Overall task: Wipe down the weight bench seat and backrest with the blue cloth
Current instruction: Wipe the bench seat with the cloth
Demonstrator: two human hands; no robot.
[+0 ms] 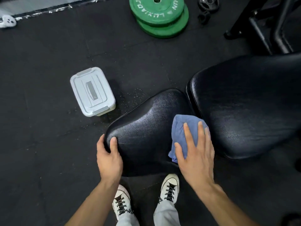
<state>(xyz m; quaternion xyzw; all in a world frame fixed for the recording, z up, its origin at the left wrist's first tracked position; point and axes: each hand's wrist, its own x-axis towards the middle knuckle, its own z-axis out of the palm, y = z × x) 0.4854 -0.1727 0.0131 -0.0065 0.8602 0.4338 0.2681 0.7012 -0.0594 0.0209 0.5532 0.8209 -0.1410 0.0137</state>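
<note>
Left hand (109,158) curled over the near-left rim of the bench seat (145,128), thumb on the outer edge, fingers bent onto the black pad; gripping the seat itself, nothing else held. Right hand (196,154) spread nearly flat, fingers splayed and extended, palm pressing down on the blue cloth (180,128) rather than closed around it.

Blue cloth bunched and folded, lying on the right part of the seat, close beside the gap that separates the seat from the backrest (247,105). Long axis of the cloth running from the seat's near edge toward its far edge, one corner drooping over the near edge. Cloth mostly ahead of the right hand's fingertips and under its fingers; well apart from the left hand, with bare seat between.

Seat tapering toward its far end, widest near the person. Backrest stretching away from the seat to the right.

Beyond the seat's left side, a lidded grey plastic box (92,92) on the black floor (40,95); farther off, two stacked green weight plates (160,15). Below the seat's near edge, two white laced shoes (169,188).
</note>
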